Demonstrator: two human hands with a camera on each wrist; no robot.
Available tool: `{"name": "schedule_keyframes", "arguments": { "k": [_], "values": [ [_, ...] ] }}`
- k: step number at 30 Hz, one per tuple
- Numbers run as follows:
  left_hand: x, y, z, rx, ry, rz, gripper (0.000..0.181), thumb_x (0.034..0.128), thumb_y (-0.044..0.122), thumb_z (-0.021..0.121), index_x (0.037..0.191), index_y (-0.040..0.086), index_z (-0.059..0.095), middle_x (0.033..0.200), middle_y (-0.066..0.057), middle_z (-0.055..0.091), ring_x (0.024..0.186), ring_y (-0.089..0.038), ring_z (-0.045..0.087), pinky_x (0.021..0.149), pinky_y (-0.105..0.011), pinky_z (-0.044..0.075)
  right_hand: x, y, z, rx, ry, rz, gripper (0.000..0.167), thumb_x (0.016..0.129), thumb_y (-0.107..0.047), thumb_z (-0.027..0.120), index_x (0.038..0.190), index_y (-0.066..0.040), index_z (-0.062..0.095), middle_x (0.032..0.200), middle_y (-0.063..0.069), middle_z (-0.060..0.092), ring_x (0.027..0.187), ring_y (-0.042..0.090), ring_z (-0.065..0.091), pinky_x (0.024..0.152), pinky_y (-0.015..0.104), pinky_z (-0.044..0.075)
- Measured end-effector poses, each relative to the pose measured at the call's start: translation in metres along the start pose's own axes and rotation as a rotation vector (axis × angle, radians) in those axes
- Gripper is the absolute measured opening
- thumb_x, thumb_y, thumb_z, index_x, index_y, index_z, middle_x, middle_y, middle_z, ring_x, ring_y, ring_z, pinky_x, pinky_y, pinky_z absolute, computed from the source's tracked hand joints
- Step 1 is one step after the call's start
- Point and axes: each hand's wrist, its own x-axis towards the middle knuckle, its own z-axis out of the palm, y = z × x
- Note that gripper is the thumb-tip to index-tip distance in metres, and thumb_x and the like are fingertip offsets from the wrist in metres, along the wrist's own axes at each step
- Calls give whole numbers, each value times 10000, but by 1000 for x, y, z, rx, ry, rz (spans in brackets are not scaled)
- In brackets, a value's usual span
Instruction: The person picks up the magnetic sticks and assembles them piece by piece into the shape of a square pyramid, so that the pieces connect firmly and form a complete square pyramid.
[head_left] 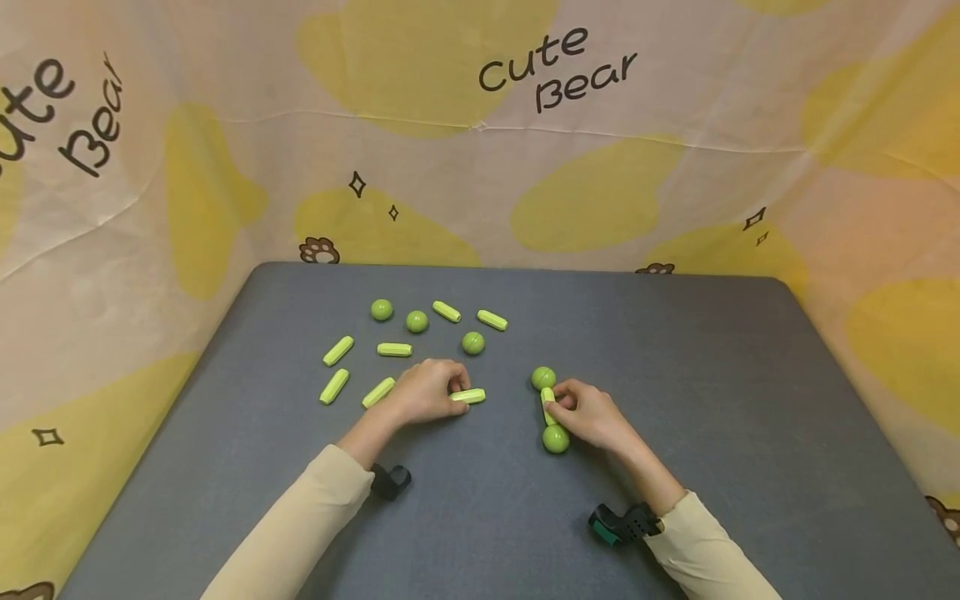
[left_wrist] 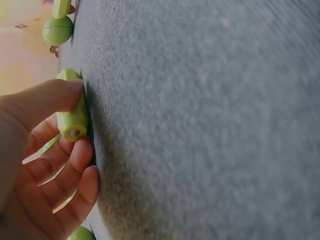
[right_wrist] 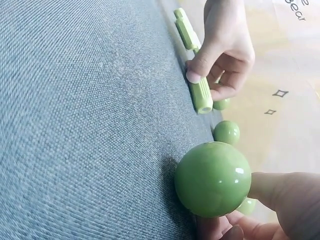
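Observation:
My left hand (head_left: 429, 392) pinches a light green ribbed stick (head_left: 469, 396) between thumb and fingers, low over the table; the left wrist view shows a hole in the near end of this stick (left_wrist: 74, 122). To its right, my right hand (head_left: 596, 415) grips another green stick (head_left: 548, 406) that stands between two green balls, one at its far end (head_left: 543, 377) and one at its near end (head_left: 556, 439). In the right wrist view the near ball (right_wrist: 213, 180) hides most of that stick, with my right thumb and fingers behind it.
On the grey table (head_left: 712, 375), further left and back, lie three loose green balls, such as one at the back left (head_left: 382, 310), and several loose sticks, one of them (head_left: 378, 392) beside my left wrist. A patterned cloth (head_left: 600, 200) stands behind the table.

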Motion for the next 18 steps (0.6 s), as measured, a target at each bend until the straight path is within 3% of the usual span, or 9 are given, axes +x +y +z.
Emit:
{"name": "schedule_keyframes", "arguments": {
  "k": [6,18],
  "values": [
    [5,6,2,4,17,-9,143,711,260,747,807,250,641,760,106,575,681,-56,518,592,-288,425,0,-1,-1,-2,1,0,274,855,-250,621,1047,-55,619,799,-6,671,661,79,543,597,239,409],
    [31,28,15,-13,41,12,114,737,235,719,834,217,660,779,82,563,684,-84,524,581,-285,429,1,-3,3,-8,12,22,263,847,-243,632,1028,-52,624,777,0,664,646,89,554,586,253,419]
  ]
}}
